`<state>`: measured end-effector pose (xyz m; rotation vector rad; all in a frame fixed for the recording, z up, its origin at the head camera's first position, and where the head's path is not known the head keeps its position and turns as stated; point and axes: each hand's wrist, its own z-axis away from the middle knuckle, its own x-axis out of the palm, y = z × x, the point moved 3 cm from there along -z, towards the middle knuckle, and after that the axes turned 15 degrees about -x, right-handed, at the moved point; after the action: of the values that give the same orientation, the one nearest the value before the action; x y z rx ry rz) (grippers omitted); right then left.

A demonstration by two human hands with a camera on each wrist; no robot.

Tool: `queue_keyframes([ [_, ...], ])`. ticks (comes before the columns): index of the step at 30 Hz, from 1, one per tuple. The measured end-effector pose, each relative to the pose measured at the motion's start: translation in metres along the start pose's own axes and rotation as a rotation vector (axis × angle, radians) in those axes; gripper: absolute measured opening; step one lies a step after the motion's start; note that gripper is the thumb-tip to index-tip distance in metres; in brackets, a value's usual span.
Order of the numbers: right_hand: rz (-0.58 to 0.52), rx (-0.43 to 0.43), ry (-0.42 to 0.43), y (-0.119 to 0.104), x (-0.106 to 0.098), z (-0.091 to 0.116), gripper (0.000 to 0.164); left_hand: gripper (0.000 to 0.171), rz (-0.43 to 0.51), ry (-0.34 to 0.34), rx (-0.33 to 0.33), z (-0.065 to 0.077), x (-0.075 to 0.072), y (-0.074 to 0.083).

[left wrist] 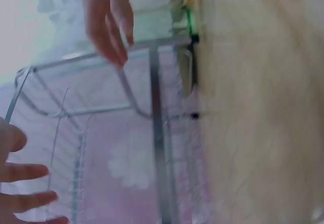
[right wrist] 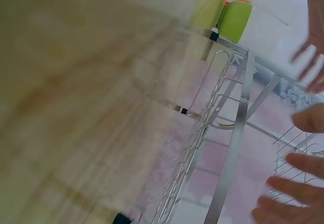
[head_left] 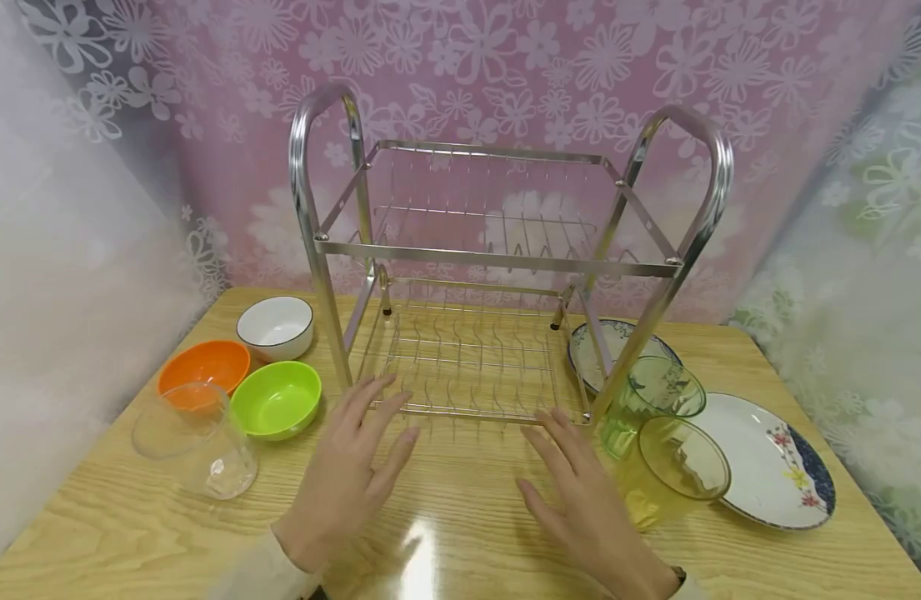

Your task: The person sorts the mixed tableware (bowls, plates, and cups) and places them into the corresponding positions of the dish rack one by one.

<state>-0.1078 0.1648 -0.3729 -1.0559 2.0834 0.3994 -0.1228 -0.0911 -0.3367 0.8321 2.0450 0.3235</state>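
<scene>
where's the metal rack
In the head view, the metal rack stands in the middle, just beyond the left hand and right hand, between the green bowl on the left and green glass on the right.

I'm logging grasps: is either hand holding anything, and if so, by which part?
Nothing is held: the left hand and right hand are both empty, fingers loosely extended, in front of the silver, two-tier metal dish rack.

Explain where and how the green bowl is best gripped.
Probably pinch the green bowl by its right rim, bringing the left hand from the right: the bowl sits upright, that side free, while the orange bowl and clear glass crowd its left.
</scene>
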Motion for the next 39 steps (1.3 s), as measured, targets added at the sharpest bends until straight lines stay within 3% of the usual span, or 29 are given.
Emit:
queue_keyframes([
  [3,-0.032,-0.053,0.07,0.0,-0.01,0.004,0.044,0.041,0.09,0.215,0.116,-0.016,-0.02,-0.001],
  [5,-0.029,-0.062,0.091,0.0,-0.016,0.007,0.04,0.037,0.13,0.331,0.145,-0.026,-0.033,-0.003],
  [7,-0.023,-0.052,0.098,0.0,-0.022,0.009,0.039,0.036,0.164,0.419,0.133,-0.035,-0.042,-0.007],
  [10,-0.028,-0.045,0.112,0.0,-0.029,0.011,0.037,0.037,0.21,0.47,0.068,-0.047,-0.052,-0.017],
  [14,-0.045,-0.05,0.121,0.002,-0.034,0.011,0.032,0.029,0.252,0.43,-0.065,-0.059,-0.054,-0.031],
  [18,-0.054,-0.042,0.123,0.004,-0.034,0.015,0.027,0.034,0.33,0.288,-0.216,-0.067,-0.049,-0.037],
  [21,-0.074,-0.017,0.134,0.004,-0.033,0.023,0.007,0.041,0.394,0.187,-0.291,-0.075,-0.045,-0.038],
  [22,-0.085,0.005,0.132,0.004,-0.034,0.026,0.004,0.042,0.415,0.166,-0.299,-0.078,-0.044,-0.038],
  [26,-0.134,0.102,0.136,0.003,-0.036,0.043,0.028,0.038,0.484,0.148,-0.262,-0.087,-0.042,-0.036],
  [33,-0.26,0.2,0.194,0.01,-0.045,0.07,0.031,0.024,0.58,0.161,-0.192,-0.095,-0.041,-0.042],
  [36,-0.3,0.354,0.155,0.014,-0.05,0.08,0.028,0.02,0.608,0.149,-0.195,-0.097,-0.039,-0.045],
  [39,-0.306,0.544,0.042,0.018,-0.053,0.089,0.022,0.018,0.613,0.148,-0.215,-0.099,-0.037,-0.047],
])
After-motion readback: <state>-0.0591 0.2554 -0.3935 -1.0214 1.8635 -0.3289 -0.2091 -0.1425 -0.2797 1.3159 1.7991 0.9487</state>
